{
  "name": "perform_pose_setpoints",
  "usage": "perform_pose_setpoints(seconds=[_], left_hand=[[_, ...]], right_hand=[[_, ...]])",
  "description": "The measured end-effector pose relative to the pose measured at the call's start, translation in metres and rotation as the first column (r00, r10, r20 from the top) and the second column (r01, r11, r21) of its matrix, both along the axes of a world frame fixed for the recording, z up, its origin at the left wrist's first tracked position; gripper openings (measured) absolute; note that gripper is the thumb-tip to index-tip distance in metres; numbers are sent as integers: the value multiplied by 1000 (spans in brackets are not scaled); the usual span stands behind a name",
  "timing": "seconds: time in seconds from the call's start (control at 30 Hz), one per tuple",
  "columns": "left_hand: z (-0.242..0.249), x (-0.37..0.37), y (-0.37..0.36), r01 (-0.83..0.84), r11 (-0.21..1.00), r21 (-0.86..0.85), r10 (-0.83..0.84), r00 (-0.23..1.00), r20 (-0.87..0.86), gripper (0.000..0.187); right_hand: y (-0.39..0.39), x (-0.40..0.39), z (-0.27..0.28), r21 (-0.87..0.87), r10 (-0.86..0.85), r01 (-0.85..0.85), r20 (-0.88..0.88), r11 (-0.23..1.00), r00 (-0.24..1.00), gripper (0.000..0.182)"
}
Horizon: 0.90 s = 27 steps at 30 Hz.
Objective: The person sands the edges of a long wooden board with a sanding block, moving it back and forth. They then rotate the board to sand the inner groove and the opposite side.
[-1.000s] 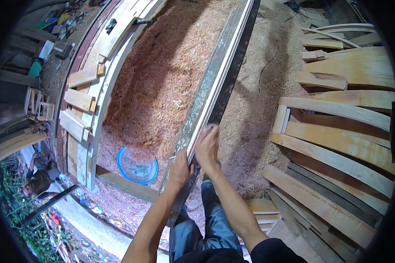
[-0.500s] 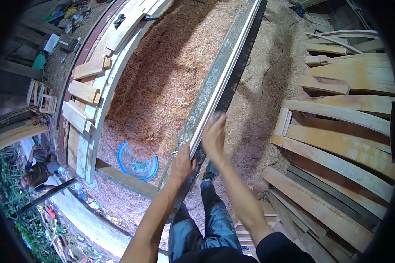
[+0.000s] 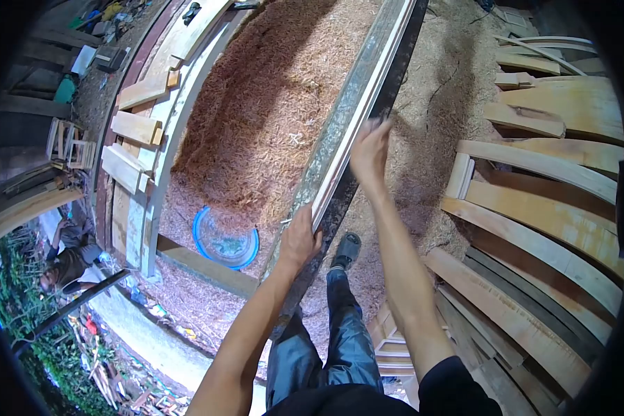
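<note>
A long, narrow pale wooden strip [image 3: 362, 111] lies along a weathered beam [image 3: 340, 119] that runs from the top centre down toward my legs. My left hand [image 3: 300, 239] is wrapped round the near end of the strip. Farther up, my right hand [image 3: 370, 152] is closed at the strip's right edge, over the dark side of the beam. A small dark thing shows at its fingertips, too unclear to name.
Wood shavings [image 3: 256, 132] cover the ground on both sides. A blue-rimmed basin [image 3: 226, 238] lies left of the beam. Short boards [image 3: 137, 127] rest on a bench at left. Curved planks [image 3: 534, 236] are stacked at right. Another person [image 3: 69, 260] is at far left.
My right hand has moved up and away along the strip. My left hand has shifted slightly up and right in view. A sandalled foot now shows more fully beside the beam.
</note>
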<state>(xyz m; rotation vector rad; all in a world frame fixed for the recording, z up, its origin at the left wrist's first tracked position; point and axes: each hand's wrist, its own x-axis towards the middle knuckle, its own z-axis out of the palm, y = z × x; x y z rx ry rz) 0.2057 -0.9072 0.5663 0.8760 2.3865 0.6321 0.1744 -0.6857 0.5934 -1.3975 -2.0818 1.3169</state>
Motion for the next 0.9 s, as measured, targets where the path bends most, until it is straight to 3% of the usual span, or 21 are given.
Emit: perform_pose_setpoints(seconds=[0.03, 0.1, 0.17, 0.27, 0.37, 0.4, 0.43, 0.47, 0.57, 0.6, 0.7, 0.77, 0.83, 0.9], left_hand=[[0, -2, 0, 5, 1000, -8, -5, 1000, -9, 68], [5, -3, 1, 18, 1000, 4, -18, 1000, -5, 67], [4, -3, 2, 8, 1000, 17, -8, 1000, 8, 66], [0, -6, 2, 3, 1000, 25, -3, 1000, -3, 64], [5, 1, 0, 8, 1000, 13, -7, 998, -55, 63], [3, 1, 1, 1, 1000, 26, 1, 997, -72, 62], [2, 1, 0, -6, 999, 38, 9, 996, -88, 62], [6, 3, 0, -23, 999, 40, 25, 997, -68, 64], [-3, 11, -17, -17, 985, 170, 36, 993, -108, 66], [-4, 15, -28, -16, 977, 213, 37, 995, -96, 66], [-5, 35, -74, -22, 987, 159, 27, 999, -35, 67], [-14, 46, -103, -21, 974, 226, 30, 999, -35, 69], [-11, 51, -115, 13, 949, 315, 10, 997, -72, 70], [-10, 53, -113, 2, 968, 251, 17, 997, -72, 70]], right_hand=[[-22, 9, 11, -147, -12, 9, -20, 989, 1000, 29], [-78, 35, 27, -140, 27, -25, 14, 990, 1000, 25], [-125, 65, -1, 200, 99, -93, -22, 975, 995, 27], [-123, 65, -10, 180, 126, -131, 40, 975, 991, 33], [-71, 34, -5, -69, -31, 33, 30, 997, 999, 28], [-57, 25, -12, 62, -24, 24, -2, 998, 1000, 26], [-50, 21, 6, 83, 26, -30, 56, 996, 998, 26], [-50, 25, -11, 256, 48, -48, 5, 965, 999, 25], [-77, 42, 12, -49, 11, -11, -3, 999, 1000, 25], [-96, 52, -17, 223, 43, -23, -87, 975, 995, 26], [-164, 89, -4, 99, 82, -70, -122, 993, 989, 24], [-208, 110, -3, 152, 115, -103, -75, 983, 990, 26], [-216, 113, -7, 223, 96, -78, -69, 972, 993, 26], [-193, 101, -15, 226, 60, -39, -90, 973, 994, 25]])
